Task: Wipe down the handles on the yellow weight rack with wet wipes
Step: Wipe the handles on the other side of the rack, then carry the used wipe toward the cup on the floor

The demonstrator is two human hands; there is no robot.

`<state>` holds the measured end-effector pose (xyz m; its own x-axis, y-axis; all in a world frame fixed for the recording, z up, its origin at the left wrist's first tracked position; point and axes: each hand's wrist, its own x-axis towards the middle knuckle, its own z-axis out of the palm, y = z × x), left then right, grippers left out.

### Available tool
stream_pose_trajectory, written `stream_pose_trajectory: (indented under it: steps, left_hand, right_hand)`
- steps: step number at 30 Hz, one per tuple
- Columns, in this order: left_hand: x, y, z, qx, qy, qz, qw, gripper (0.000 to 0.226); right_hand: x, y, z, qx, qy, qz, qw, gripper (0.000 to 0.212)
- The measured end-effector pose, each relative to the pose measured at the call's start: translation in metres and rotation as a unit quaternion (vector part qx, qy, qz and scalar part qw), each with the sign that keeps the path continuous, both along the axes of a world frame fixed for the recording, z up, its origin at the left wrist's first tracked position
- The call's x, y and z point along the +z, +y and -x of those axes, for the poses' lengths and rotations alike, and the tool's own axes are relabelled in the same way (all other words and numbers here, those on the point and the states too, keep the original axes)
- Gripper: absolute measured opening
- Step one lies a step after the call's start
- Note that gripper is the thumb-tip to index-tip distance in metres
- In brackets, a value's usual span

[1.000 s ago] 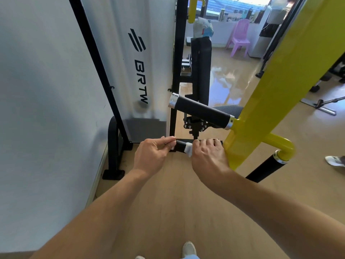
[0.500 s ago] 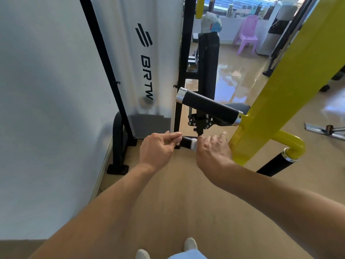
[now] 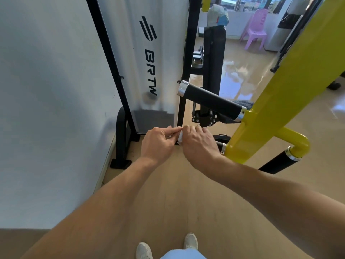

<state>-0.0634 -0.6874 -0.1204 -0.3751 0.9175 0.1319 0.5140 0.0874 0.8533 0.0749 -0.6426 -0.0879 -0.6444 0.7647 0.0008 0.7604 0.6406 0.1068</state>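
Observation:
A yellow rack arm [image 3: 291, 86] slants down from the upper right. Three black handles stick out of it: an upper one [image 3: 211, 100], a low one [image 3: 219, 145] mostly hidden under my hands, and a third [image 3: 278, 162] at the lower right on a yellow elbow. My right hand [image 3: 197, 144] is wrapped over the low handle with a white wet wipe [image 3: 180, 137] bunched at its fingers. My left hand [image 3: 158, 144] pinches the wipe's free end at the handle's tip.
A white shroud marked BRTW [image 3: 149, 58] in a black frame stands right behind the handles, against a white wall [image 3: 46, 90]. A black upright pad [image 3: 214, 58] stands behind the upper handle. A pink chair [image 3: 255, 30] is far back. My shoes [image 3: 190, 241] are on the wooden floor.
My hands have closed together over the low handle, so the bare stretch seen between them is now covered. The left fingers now pinch the wipe. The camera has shifted slightly.

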Motion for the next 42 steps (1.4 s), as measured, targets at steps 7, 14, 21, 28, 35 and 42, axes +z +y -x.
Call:
stream_pose_trajectory:
  steps: [7,14,21,28,35,42]
  left_hand:
    - [-0.001,0.006,-0.007,-0.008,0.063,0.002,0.998,0.023]
    - [0.003,0.005,-0.014,0.007,0.025,-0.010,1.000,0.022]
    - [0.009,-0.004,-0.004,-0.028,-0.078,0.024,0.996,0.025]
    - [-0.026,-0.069,0.024,0.100,-0.158,0.092,0.978,0.041]
    - [-0.061,-0.153,0.043,0.262,-0.194,0.122,0.937,0.031]
    - [-0.110,-0.220,0.061,0.350,-0.345,0.177,0.852,0.037]
  right_hand:
    - [0.025,-0.008,-0.049,-0.028,-0.319,-0.118,0.940,0.033]
    - [0.014,0.001,-0.050,-0.022,-0.223,-0.104,0.969,0.029]
    - [-0.001,0.011,0.007,0.020,0.017,-0.007,1.000,0.025]
    - [0.003,0.017,0.026,0.106,0.142,-0.009,0.984,0.018]
    - [-0.001,-0.028,0.070,0.198,0.211,0.279,0.916,0.016]
    - [-0.103,-0.099,0.128,0.040,0.128,0.569,0.811,0.016]
